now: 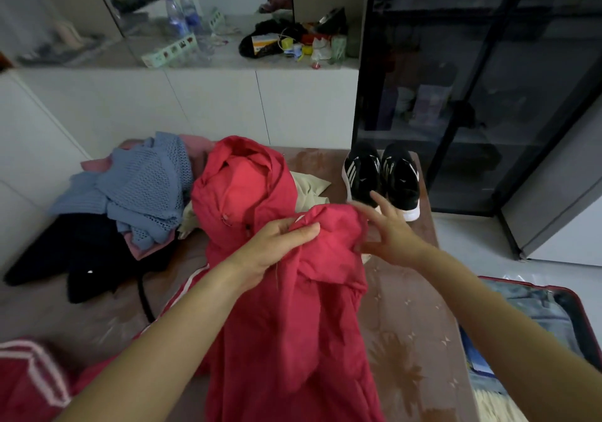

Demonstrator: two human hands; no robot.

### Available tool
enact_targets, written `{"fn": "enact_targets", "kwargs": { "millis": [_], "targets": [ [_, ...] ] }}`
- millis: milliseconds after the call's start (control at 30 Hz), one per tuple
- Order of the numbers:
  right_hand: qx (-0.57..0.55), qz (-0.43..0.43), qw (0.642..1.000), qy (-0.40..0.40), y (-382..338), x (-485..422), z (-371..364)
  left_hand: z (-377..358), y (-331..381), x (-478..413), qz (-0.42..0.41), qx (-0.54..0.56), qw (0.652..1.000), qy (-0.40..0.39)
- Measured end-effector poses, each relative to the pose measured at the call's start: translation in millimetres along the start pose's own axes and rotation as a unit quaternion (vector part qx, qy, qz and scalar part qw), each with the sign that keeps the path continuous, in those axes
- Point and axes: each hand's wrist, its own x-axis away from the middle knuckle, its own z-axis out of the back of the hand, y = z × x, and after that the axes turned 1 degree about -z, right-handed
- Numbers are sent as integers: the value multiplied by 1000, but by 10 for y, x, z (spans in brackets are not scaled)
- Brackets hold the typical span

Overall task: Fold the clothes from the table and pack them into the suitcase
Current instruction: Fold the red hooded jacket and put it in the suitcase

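I see my left hand (277, 249) pinching a fold of the crumpled red hooded jacket (277, 291), smooth thin fabric, while my right hand (387, 236) hovers spread open, empty.

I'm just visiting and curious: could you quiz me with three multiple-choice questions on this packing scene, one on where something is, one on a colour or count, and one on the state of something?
1. Where do the black sneakers stand?
A. On the table's far right corner
B. Inside the suitcase
C. On the floor

2. What colour is the hooded jacket being handled?
A. Blue
B. Red
C. Black

3. What is the left hand doing?
A. Resting flat on the table
B. Holding a shoe
C. Pinching a fold of the jacket

Answers:
1. A, the pair sits on the table at its far right, beyond the right hand.
2. B, the jacket is red; the blue knit lies in the pile to the left.
3. C, its fingers are closed on bunched red fabric, while the right hand is spread open.
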Motion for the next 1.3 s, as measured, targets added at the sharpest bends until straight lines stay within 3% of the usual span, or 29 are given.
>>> {"fn": "enact_targets", "kwargs": {
  "millis": [67, 167, 233, 333, 433, 500, 567, 633, 733, 833, 900, 967, 1033, 1100, 1133, 1300],
  "targets": [
    [128, 45, 989, -59, -71, -131, -4, 129, 15, 95, 7, -27, 999, -24],
    [181, 70, 976, -98, -136, -283, 92, 387, -119, 186, 38, -92, 995, -2],
    [188, 48, 979, -55, -96, -364, 179, 618, -387, 174, 54, -231, 969, 73],
    [165, 17, 981, 99, 15, -437, 84, 943, -891, 195, 100, -373, 903, 190],
    [120, 31, 977, 171, 3, -251, -202, 1111, -1163, 275, 126, -306, 913, 239],
    [138, 71, 974, 167, 59, -4, -460, 1163, -1153, 341, 146, -218, 933, 247],
    [178, 76, 973, 126, 172, 248, -732, 1257, -1109, 419, 189, -172, 942, 218],
    [207, 38, 973, 92, 294, 392, -993, 1355, -1052, 495, 251, -133, 949, 134],
    [185, 27, 967, 171, 330, 313, -1098, 1359, -1005, 572, 302, -54, 952, 15],
    [188, 47, 954, 228, 407, 192, -831, 1399, -1054, 571, 288, -10, 957, 26],
    [188, 28, 953, 237, 565, 173, -595, 1348, -1081, 609, 327, -63, 943, 15],
    [202, 8, 953, 224, 737, 208, -411, 1249, -1152, 651, 358, -255, 897, -45],
    [226, -9, 953, 200, 904, 264, -333, 1108, -1202, 672, 291, -324, 899, -41],
    [216, -52, 957, 184, 995, 330, -320, 1004, -1273, 684, 232, -246, 941, 31],
    [202, -81, 958, 185, 1034, 355, -328, 966, -1293, 698, 214, -236, 945, 73],
    [114, -289, 943, 119, 1179, 390, -310, 869, -1534, 718, 153, -365, 909, 134]
  ]
}}
